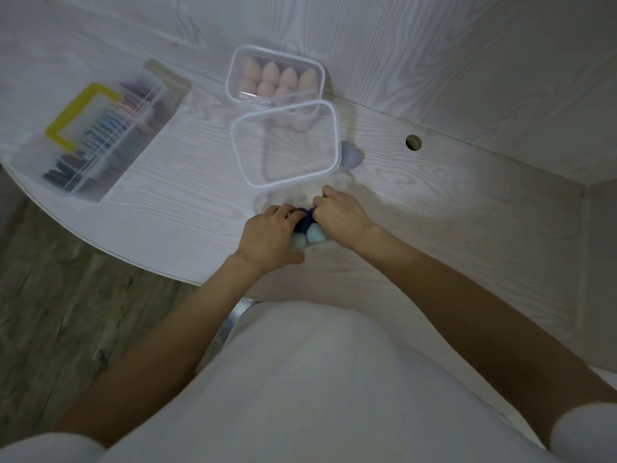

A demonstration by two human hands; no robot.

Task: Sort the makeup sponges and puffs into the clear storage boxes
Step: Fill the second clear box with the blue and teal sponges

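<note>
I am packing blue sponges (305, 230) into a clear box (293, 202) near the front edge of the table (434, 202). My left hand (267, 237) is curling over the box's left side; my right hand (337, 213) is pinching a dark sponge at its top. At least 4 blue sponges are showing: 2 dark, 2 pale. A finished box (275, 75) at the back edge is holding 8 peach sponges. 1 lid (287, 143) is lying between the 2 boxes. 1 purple sponge (350, 157) is waiting loose beside the lid. A puff organiser (90, 135) near the left edge is looking full, count unreadable.
</note>
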